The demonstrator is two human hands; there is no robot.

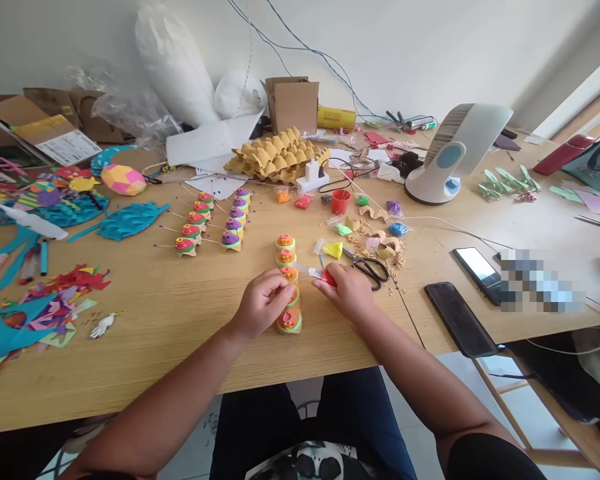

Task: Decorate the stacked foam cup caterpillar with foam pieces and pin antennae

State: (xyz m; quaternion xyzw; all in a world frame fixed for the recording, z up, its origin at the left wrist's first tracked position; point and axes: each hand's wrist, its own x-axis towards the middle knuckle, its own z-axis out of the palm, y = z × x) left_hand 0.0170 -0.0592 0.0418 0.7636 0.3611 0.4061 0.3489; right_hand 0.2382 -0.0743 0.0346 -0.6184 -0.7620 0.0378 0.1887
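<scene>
A row of orange and light-green egg-carton cups (290,320) lies in front of me, with small red and yellow clay details on top. My left hand (263,300) is closed in a pinch beside and partly over the row's middle cups; what its fingertips hold, if anything, is too small to make out. My right hand (347,290) is closed around a small bag of red clay (329,277), whose clear plastic end points toward the row. Scissors (370,268) with black handles lie just beyond my right hand. An opened bag of yellow clay (333,250) is nearby.
Finished-looking red-green (186,245) and purple-yellow cup rows (231,238) stand to the left, with pins sticking out. Farther back are egg cartons (275,157), a red cup (341,201) and a fan (450,157). Phones (460,319) lie right; paper scraps (35,320) lie left.
</scene>
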